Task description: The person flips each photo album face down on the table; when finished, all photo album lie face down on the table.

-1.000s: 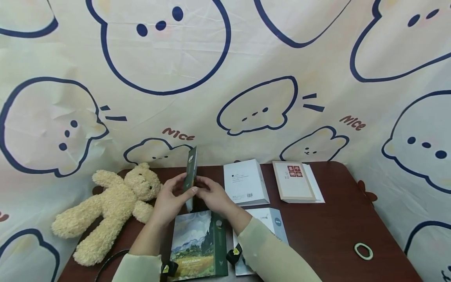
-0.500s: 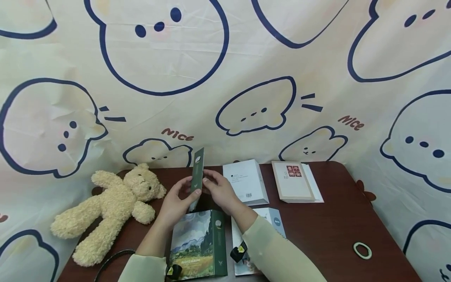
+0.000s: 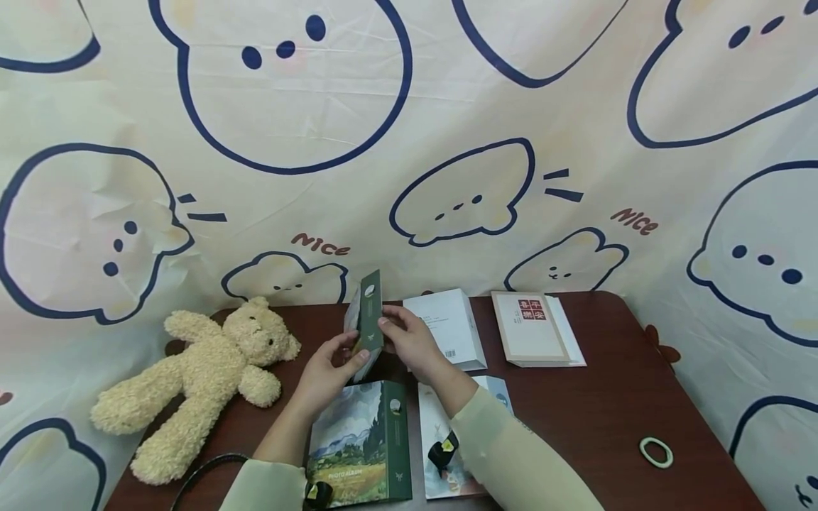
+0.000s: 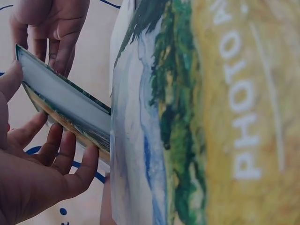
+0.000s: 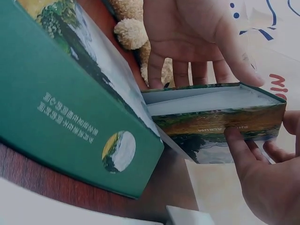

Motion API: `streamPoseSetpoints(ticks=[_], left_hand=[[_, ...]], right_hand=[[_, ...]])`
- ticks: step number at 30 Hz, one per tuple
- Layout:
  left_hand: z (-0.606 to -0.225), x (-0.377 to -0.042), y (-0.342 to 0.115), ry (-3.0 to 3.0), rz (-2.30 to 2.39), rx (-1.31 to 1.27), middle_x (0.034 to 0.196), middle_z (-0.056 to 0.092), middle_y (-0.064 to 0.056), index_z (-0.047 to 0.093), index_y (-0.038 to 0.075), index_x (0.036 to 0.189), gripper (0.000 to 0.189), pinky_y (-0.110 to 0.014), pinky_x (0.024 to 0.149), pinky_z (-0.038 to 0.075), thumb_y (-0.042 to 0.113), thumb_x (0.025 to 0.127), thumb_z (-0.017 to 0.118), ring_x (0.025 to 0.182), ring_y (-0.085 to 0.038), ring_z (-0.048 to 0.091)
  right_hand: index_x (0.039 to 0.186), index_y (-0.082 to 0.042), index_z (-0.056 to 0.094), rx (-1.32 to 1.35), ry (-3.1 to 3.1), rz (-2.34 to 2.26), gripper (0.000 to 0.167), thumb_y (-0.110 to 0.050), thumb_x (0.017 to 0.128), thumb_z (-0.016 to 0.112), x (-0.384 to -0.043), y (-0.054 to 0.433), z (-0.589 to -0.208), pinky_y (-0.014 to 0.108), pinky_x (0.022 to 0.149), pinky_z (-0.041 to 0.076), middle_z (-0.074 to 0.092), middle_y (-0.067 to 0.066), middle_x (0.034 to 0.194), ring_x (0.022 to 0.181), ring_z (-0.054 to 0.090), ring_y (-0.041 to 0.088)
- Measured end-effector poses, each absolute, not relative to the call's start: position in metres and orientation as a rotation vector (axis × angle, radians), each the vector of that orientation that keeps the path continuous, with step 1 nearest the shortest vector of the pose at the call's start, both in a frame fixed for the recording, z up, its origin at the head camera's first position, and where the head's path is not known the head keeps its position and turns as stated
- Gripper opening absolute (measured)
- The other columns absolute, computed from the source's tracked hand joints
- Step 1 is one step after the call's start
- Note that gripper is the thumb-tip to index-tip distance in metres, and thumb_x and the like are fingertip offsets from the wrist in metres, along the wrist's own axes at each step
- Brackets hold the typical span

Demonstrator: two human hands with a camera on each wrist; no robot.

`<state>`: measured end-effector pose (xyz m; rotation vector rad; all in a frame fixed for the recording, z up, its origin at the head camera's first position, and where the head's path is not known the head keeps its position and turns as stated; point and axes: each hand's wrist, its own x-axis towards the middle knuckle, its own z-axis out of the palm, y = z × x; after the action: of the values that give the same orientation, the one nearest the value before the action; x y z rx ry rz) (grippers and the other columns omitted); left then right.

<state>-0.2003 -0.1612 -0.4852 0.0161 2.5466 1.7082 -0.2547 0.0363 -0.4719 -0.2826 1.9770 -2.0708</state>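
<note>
Both hands hold a green-spined photo album (image 3: 371, 312) upright over the back of the table. My left hand (image 3: 327, 369) grips its left side, thumb toward me and fingers along the painted cover. On the other side, my right hand (image 3: 414, 344) pinches it, with the thumb near the spine. White page edges show between the covers of the held album (image 5: 211, 101) in the right wrist view. Just in front of it, a second, matching photo album (image 3: 348, 440) lies flat with its landscape cover up. Its cover fills much of the left wrist view.
A cream teddy bear (image 3: 214, 383) lies at the left, near a black cable (image 3: 204, 468). White thick books (image 3: 444, 326) and a card-like book with red characters (image 3: 530, 330) lie along the back. Beneath the right forearm is a pale book (image 3: 434, 426). A mint ring (image 3: 656, 452) lies far right.
Both hands and the held photo album have shifted to the right. The album has turned, so its green spine faces me more. The flat album has stayed in place.
</note>
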Motion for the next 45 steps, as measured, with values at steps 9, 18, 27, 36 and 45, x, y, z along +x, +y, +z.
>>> streamPoseSetpoints(ticks=[9, 18, 27, 36, 45], left_hand=[[-0.491, -0.202, -0.162, 2.559, 1.64, 0.01, 0.144, 0.052, -0.018, 0.052, 0.013, 0.152, 0.068, -0.047, 0.091, 0.055, 0.047, 0.097, 0.073, 0.126, -0.034, 0.057], [-0.493, -0.204, -0.161, 2.581, 1.611, 0.042, 0.144, 0.056, -0.018, 0.053, 0.006, 0.151, 0.066, -0.05, 0.095, 0.053, 0.04, 0.098, 0.073, 0.126, -0.034, 0.058], [-0.498, -0.207, -0.165, 2.627, 1.527, 0.031, 0.147, 0.05, -0.021, 0.055, 0.005, 0.149, 0.058, -0.054, 0.103, 0.047, 0.028, 0.1, 0.073, 0.128, -0.035, 0.054], [-0.499, -0.209, -0.173, 2.673, 1.424, 0.018, 0.144, 0.051, -0.021, 0.057, 0.008, 0.148, 0.055, -0.053, 0.098, 0.047, 0.026, 0.099, 0.074, 0.121, -0.034, 0.056], [-0.499, -0.209, -0.179, 2.663, 1.398, -0.025, 0.148, 0.053, -0.02, 0.055, 0.006, 0.149, 0.057, -0.047, 0.088, 0.053, 0.024, 0.099, 0.073, 0.116, -0.032, 0.061]], right_hand=[[0.151, -0.01, 0.051, -0.306, 2.019, -2.028, 0.055, -0.035, 0.104, 0.064, -0.257, 0.047, -0.479, 0.039, 0.095, 0.058, 0.059, 0.014, 0.141, 0.119, 0.066, 0.025], [0.151, -0.005, 0.048, -0.26, 2.042, -2.017, 0.054, -0.025, 0.103, 0.065, -0.258, 0.05, -0.487, 0.04, 0.093, 0.058, 0.06, 0.016, 0.139, 0.119, 0.066, 0.025], [0.149, -0.001, 0.049, -0.228, 2.106, -1.969, 0.056, -0.021, 0.101, 0.069, -0.259, 0.051, -0.502, 0.038, 0.087, 0.06, 0.063, 0.018, 0.136, 0.115, 0.067, 0.025], [0.145, 0.003, 0.053, -0.229, 2.294, -1.834, 0.054, -0.02, 0.099, 0.07, -0.258, 0.045, -0.509, 0.038, 0.092, 0.057, 0.068, 0.016, 0.129, 0.115, 0.068, 0.026], [0.148, -0.001, 0.054, -0.269, 2.567, -1.454, 0.055, -0.026, 0.102, 0.068, -0.259, 0.044, -0.514, 0.042, 0.092, 0.057, 0.068, 0.015, 0.132, 0.113, 0.068, 0.024]])
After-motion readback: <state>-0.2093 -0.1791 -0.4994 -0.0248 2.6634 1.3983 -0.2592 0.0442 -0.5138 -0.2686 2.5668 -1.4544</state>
